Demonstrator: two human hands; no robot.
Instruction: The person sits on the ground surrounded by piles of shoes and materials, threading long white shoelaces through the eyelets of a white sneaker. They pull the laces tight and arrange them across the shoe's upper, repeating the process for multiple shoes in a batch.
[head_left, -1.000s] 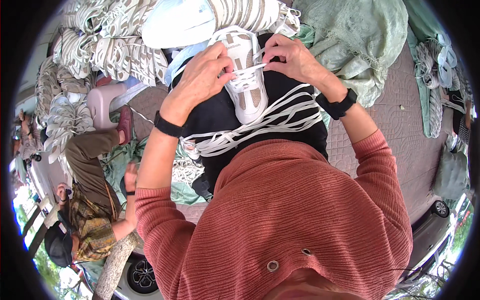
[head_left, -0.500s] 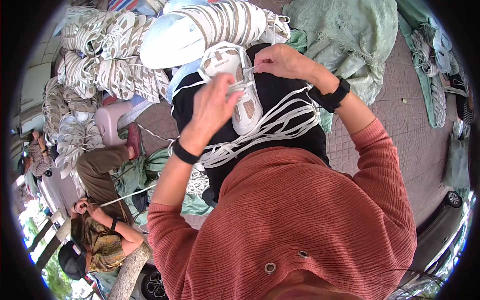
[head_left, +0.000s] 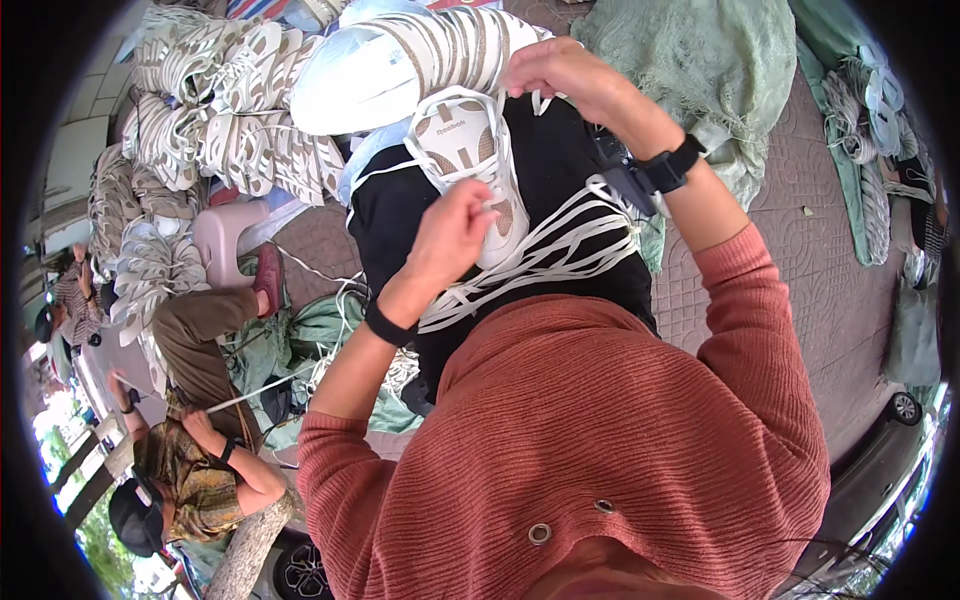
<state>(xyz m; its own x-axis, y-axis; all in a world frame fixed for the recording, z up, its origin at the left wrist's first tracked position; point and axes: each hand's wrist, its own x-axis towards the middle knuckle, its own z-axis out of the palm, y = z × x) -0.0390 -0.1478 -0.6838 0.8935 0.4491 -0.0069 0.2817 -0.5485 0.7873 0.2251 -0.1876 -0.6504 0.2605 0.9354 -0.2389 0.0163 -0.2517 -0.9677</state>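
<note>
A white shoe upper with tan mesh panels (head_left: 462,142) lies across my lap on black cloth. My right hand (head_left: 568,76) is beyond its far right edge, fingers pinched on a white shoelace (head_left: 506,115) that runs down to the upper. Over the near left part of the upper is my left hand (head_left: 450,232), its fingers curled in; what they grip, if anything, is hidden. A bundle of loose white laces (head_left: 570,240) spreads over my lap beside the upper's near end.
Nested white shoe uppers (head_left: 470,50) lie just past my lap, with more stacks (head_left: 235,150) at the left. A pink stool (head_left: 222,240) stands there. A co-worker (head_left: 205,470) sits at lower left, pulling a white cord. Pale green sacking (head_left: 690,80) lies at far right.
My right hand has moved up and away from the upper with the lace. My left hand has come down and right over the upper. The co-worker's hands have spread apart.
</note>
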